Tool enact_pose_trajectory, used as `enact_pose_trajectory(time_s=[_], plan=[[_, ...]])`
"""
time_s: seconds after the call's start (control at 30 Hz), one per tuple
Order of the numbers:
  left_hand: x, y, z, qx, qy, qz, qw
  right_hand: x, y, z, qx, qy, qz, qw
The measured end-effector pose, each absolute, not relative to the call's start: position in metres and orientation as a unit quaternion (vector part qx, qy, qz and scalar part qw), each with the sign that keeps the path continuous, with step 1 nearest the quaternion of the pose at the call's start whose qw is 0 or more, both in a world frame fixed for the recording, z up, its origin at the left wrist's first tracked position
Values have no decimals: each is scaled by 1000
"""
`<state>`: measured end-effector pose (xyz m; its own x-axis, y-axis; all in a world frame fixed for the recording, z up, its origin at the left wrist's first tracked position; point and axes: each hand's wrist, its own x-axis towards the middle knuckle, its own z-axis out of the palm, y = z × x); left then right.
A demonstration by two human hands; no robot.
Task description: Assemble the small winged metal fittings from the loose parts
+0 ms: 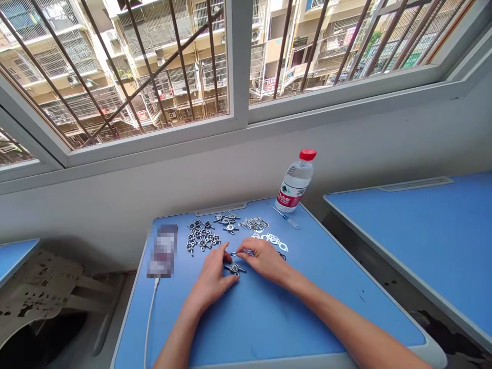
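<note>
A small silver metal fitting (234, 267) with a round hub and side stubs lies on the blue desk (246, 318). My left hand (212, 270) curls around its left side, thumb near its lower edge and forefinger near the top. From the right, my right hand (263, 258) pinches a thin metal piece (233, 254) just above the fitting; its full shape is hidden by the fingers. Flat white gaskets (273, 239) and dark rings (282, 255) lie beside and partly behind the right hand. Several similar fittings (202, 233) with dark centres are grouped left of the hands.
More metal fittings (229, 228) and small looped parts (254, 223) lie toward the back. A water bottle (295, 184) and a blue-handled thin tool (286, 218) stand and lie at the back right. A blurred-out phone-like object (163, 251) with a white cable (150, 312) is at the left.
</note>
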<state>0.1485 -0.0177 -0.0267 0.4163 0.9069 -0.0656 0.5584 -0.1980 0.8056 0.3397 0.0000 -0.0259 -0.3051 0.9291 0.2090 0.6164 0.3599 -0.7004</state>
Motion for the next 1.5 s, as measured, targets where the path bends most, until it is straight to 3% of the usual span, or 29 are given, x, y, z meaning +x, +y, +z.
enact_pose_trajectory(time_s=[0.87,1.33,1.5], plan=[[149,-16,-20,758,501,204,363,341,-1,-30,-440,-812,253,287],[148,-16,-20,788,483,196,328,355,0,-23,-346,-884,224,220],[150,-16,-21,789,486,201,319,355,-1,-19,-374,-879,204,215]])
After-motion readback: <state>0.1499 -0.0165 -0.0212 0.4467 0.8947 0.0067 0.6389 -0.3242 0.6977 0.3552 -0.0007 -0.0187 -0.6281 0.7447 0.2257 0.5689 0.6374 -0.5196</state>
